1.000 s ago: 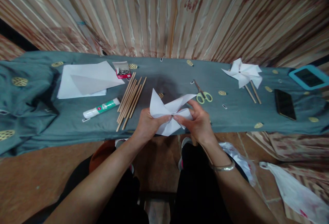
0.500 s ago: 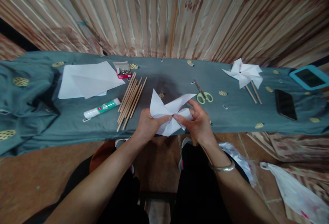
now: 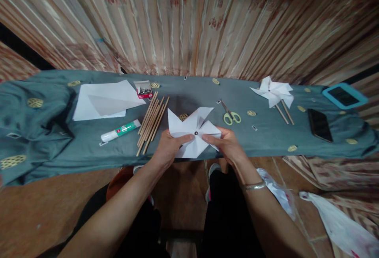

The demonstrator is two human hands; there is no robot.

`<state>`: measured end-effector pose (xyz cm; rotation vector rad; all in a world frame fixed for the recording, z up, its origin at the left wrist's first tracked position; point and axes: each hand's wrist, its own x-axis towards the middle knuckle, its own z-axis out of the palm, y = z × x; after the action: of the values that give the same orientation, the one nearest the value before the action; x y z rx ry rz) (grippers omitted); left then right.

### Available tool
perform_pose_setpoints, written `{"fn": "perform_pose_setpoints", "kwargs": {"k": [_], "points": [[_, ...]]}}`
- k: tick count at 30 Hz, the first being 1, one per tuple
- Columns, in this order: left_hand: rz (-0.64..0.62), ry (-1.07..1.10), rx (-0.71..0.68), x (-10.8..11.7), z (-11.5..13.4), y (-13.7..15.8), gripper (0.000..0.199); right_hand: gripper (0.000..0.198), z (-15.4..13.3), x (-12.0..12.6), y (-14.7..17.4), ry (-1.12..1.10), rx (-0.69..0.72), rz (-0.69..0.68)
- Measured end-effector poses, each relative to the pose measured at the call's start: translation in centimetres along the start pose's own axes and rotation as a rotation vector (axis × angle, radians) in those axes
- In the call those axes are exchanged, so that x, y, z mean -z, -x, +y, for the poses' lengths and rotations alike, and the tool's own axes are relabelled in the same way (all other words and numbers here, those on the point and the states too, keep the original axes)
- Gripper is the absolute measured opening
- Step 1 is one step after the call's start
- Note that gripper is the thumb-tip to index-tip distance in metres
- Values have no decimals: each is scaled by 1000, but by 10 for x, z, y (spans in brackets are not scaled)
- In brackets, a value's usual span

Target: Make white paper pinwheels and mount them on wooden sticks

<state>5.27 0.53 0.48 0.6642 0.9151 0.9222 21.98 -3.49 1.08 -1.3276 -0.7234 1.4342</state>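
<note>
A white paper pinwheel [image 3: 192,120] is held up over the table's front edge, its folded blades facing me. A small shiny metal pin head [image 3: 196,133] sits at its centre. My left hand [image 3: 168,146] grips the lower left side, thumb on the front near the pin and fingers behind the paper. On the right side, my right hand [image 3: 226,143] pinches a blade with its thumb on top. The fingers of both hands are partly hidden behind the paper.
Left on the cloth-covered table [image 3: 204,96] lie paper sheets [image 3: 103,100], a red box of pins [image 3: 144,89], a glue stick [image 3: 120,130] and wooden sticks [image 3: 152,122]. Right are scissors [image 3: 230,115], pinwheels on sticks [image 3: 275,92], a phone [image 3: 319,125] and a blue-framed tablet [image 3: 344,94].
My thumbs have drawn apart from the pinwheel's centre, so the metal pin head now shows. The pinwheel has turned and tilted a little in my hands. The view has shifted slightly.
</note>
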Motion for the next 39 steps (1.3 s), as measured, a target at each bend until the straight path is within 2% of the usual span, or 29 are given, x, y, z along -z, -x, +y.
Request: {"fn": "perform_pose_setpoints", "kwargs": {"k": [6, 10, 16, 25, 34, 39], "points": [[28, -109, -29, 4, -2, -1, 36, 34, -12, 8, -3, 103, 31, -58], [0, -231, -51, 4, -4, 1, 31, 31, -9, 8, -6, 183, -3, -117], [-30, -271, -64, 4, -5, 0, 28, 32, 0, 4, -10, 266, 0, -92], [-67, -223, -35, 3, -1, 1, 30, 33, -1, -5, -7, 162, -63, -35], [-66, -251, -61, 3, 3, 2, 38, 32, 12, -10, -15, 120, 12, 12], [-165, -313, -122, 9, 6, 0, 48, 34, 9, -11, -16, 115, 0, 27]]}}
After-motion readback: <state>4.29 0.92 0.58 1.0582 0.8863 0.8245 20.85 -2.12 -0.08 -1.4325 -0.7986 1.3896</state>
